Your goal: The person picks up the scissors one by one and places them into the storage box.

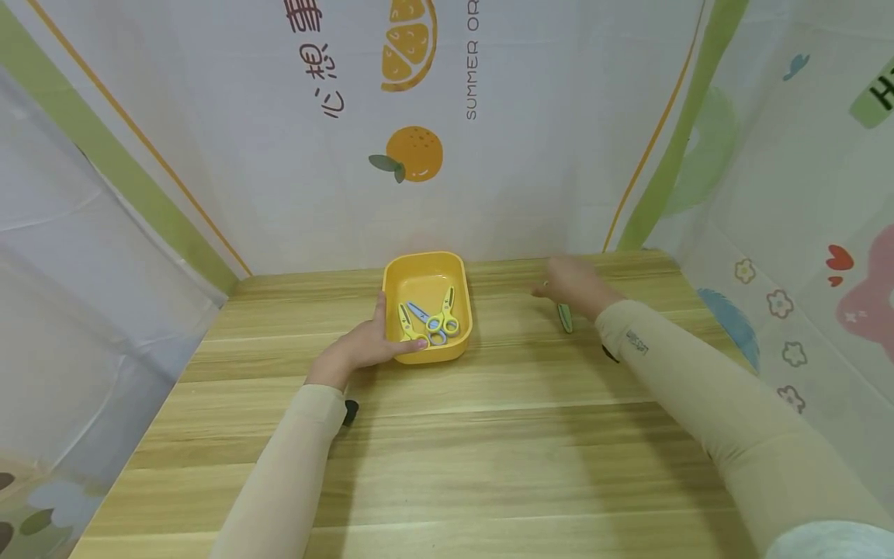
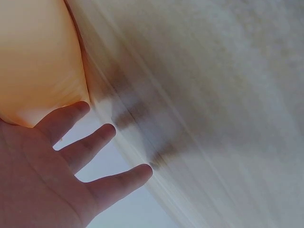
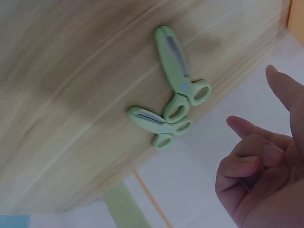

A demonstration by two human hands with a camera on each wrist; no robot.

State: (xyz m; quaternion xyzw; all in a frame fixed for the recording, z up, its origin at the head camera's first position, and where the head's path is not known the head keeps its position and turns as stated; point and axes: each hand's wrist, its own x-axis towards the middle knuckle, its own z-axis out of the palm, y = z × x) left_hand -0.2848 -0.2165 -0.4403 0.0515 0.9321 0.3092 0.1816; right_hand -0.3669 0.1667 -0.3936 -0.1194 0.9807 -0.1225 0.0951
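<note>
While green scissors [image 3: 174, 69] lie lengthways, tips nearer, right fingers [image 3: 256, 132] hover loose; left fingers [image 2: 118, 186] grip the tray [image 1: 427, 264].

Wood-grain tabletop [image 1: 461, 458]; on it yellow tub [image 1: 440, 354], larger green scissors [image 3: 171, 61] just beside smaller green scissors [image 3: 147, 121].

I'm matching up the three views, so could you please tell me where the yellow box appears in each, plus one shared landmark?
Head: the yellow box sits near the centre, holding scissors.
Left wrist: its wall fills the upper left corner.
Right wrist: probably the orange sliver at the top right.
Shared landmark: the wooden tabletop.
</note>
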